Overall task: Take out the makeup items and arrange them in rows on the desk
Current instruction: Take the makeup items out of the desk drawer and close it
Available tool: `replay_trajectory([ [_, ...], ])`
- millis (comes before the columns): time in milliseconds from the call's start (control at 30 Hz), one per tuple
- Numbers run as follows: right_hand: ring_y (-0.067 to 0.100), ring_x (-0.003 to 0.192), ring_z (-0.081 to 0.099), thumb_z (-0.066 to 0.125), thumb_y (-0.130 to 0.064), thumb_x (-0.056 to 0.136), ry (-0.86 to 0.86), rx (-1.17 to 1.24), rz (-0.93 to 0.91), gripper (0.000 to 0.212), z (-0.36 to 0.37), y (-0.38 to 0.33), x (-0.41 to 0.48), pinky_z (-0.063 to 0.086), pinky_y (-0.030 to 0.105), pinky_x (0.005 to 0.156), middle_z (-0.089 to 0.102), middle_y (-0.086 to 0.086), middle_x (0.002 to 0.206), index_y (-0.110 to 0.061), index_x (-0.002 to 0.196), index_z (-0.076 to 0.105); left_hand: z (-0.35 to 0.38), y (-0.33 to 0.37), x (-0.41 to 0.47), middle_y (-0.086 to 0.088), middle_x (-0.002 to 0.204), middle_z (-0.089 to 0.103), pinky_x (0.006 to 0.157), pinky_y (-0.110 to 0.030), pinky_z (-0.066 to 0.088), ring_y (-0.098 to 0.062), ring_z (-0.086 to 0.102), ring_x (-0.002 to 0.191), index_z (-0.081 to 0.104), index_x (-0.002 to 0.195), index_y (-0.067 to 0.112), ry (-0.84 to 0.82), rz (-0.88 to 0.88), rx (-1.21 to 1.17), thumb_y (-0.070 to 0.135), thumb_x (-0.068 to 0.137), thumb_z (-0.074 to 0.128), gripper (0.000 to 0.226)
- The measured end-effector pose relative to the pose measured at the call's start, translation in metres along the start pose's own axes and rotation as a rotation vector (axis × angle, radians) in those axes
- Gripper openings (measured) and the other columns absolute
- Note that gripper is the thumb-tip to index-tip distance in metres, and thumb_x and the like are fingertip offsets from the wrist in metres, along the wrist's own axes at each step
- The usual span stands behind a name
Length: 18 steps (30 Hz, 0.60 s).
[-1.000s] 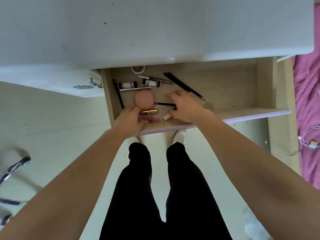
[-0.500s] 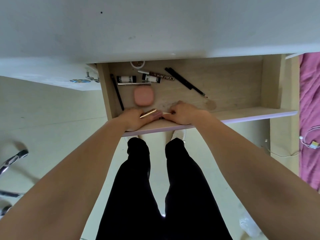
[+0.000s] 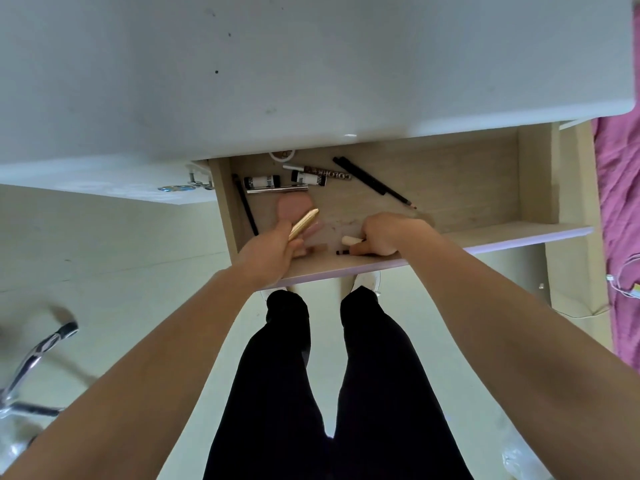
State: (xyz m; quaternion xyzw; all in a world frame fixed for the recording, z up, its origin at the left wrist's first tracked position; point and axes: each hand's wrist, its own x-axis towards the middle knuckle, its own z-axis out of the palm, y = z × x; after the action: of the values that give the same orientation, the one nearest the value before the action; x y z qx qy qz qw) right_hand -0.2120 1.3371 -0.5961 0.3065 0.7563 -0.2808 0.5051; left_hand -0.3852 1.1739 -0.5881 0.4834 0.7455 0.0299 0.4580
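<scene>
The desk [image 3: 311, 64] is white, the drawer [image 3: 450, 174] pale wood-grain with a lilac front edge. The tube [image 3: 304, 224] is gold, the compact [image 3: 294, 206] pink, the long pencils [image 3: 374, 181] and thin pencil [image 3: 341, 252] black, two small tubes [image 3: 262, 181] black-and-white. The bed cover [image 3: 620, 202] is magenta.

An open wooden drawer [image 3: 485, 188] juts out from under a white desk top [image 3: 311, 64]. On the drawer's floor, toward the back left, lie a pink compact [image 3: 289, 206], two small black-and-white tubes [image 3: 262, 181], a silver stick [image 3: 277, 190], a brown patterned pen [image 3: 322, 170] and a white round pot [image 3: 282, 154] half hidden under the desk edge. A long black pencil [image 3: 246, 206] lies along the left wall, and two more black pencils [image 3: 367, 180] lie slantwise near the middle.
</scene>
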Motion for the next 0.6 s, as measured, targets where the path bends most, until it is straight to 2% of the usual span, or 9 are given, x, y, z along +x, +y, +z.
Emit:
replay_trajectory([
  [100, 0.028, 0.083, 0.059, 0.046, -0.056, 0.098, -0.041, 0.030, 0.008, 0.050, 0.000, 0.001, -0.008, 0.047, 0.036, 0.076, 0.061, 0.006, 0.085, -0.009, 0.088, 0.061, -0.020, -0.001, -0.014, -0.012, 0.101, 0.053, 0.061, -0.038, 0.044, -0.029, 0.053, 0.072, 0.045, 0.109, 0.007, 0.236, 0.076, 0.066, 0.033, 0.104, 0.040, 0.027],
  [167, 0.030, 0.091, 0.060, 0.045, -0.050, 0.100, -0.011, 0.062, 0.007, 0.045, 0.002, 0.000, -0.013, 0.050, 0.038, 0.083, 0.065, 0.010, 0.099, -0.008, 0.098, 0.062, -0.038, -0.001, -0.020, -0.015, 0.105, 0.053, 0.056, -0.038, 0.043, -0.036, 0.055, 0.068, 0.048, 0.109, 0.004, 0.408, 0.138, 0.073, 0.029, 0.104, 0.041, 0.027],
  [267, 0.028, 0.095, 0.057, 0.045, -0.043, 0.102, 0.069, 0.181, -0.032, 0.035, -0.003, -0.007, -0.024, 0.048, 0.038, 0.085, 0.064, 0.009, 0.112, -0.012, 0.114, 0.056, -0.077, -0.001, -0.022, -0.016, 0.111, 0.056, 0.056, -0.040, 0.046, -0.041, 0.060, 0.074, 0.050, 0.116, 0.003, 0.627, 0.181, 0.035, 0.025, 0.103, 0.045, 0.026],
  [433, 0.025, 0.087, 0.061, 0.052, -0.050, 0.099, 0.281, 0.457, -0.216, 0.034, -0.043, -0.047, -0.070, 0.047, 0.038, 0.072, 0.063, 0.002, 0.093, -0.017, 0.107, 0.056, -0.153, -0.021, -0.006, -0.021, 0.116, 0.053, 0.060, -0.040, 0.040, -0.041, 0.058, 0.075, 0.049, 0.122, -0.001, 0.828, 0.154, 0.148, 0.030, 0.105, 0.041, 0.037],
  [500, 0.017, 0.078, 0.059, 0.052, -0.049, 0.099, 0.433, 0.571, -0.276, 0.031, -0.074, -0.064, -0.089, 0.045, 0.034, 0.065, 0.061, -0.002, 0.089, -0.021, 0.109, 0.055, -0.183, -0.032, 0.005, -0.023, 0.120, 0.051, 0.063, -0.045, 0.039, -0.044, 0.056, 0.083, 0.048, 0.124, -0.002, 0.861, 0.076, 0.198, 0.033, 0.105, 0.040, 0.041],
  [600, 0.011, 0.068, 0.050, 0.049, -0.045, 0.102, 0.713, 0.601, -0.307, 0.030, -0.130, -0.089, -0.093, 0.033, 0.025, 0.055, 0.053, -0.007, 0.081, -0.017, 0.111, 0.051, -0.226, -0.053, 0.018, -0.026, 0.122, 0.048, 0.072, -0.054, 0.044, -0.045, 0.053, 0.098, 0.048, 0.124, -0.001, 0.893, -0.047, 0.275, 0.032, 0.104, 0.039, 0.040],
])
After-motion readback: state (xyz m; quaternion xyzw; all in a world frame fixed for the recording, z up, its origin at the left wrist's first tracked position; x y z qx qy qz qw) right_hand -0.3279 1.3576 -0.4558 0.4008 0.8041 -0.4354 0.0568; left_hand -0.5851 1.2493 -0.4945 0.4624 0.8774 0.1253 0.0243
